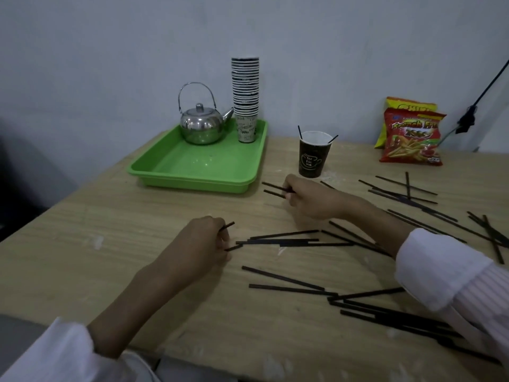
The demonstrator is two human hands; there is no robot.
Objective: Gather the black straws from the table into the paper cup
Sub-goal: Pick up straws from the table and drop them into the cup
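A dark paper cup [312,157] with a white inside stands on the wooden table [110,244], and two black straws poke out of its rim. My right hand [314,198] rests just in front of the cup, closed on two black straws [272,188] that stick out to its left. My left hand [201,244] lies nearer to me, fingers pinched on black straws [228,225] whose ends show at its fingertips. Several more black straws [283,241] lie scattered between my hands, at the right [405,193] and near the front edge [385,315].
A green tray [192,172] at the back holds a steel teapot [202,124] and a tall stack of paper cups [246,97]. Two snack bags [411,136] lean on the wall at the right, beside a black cable [468,117].
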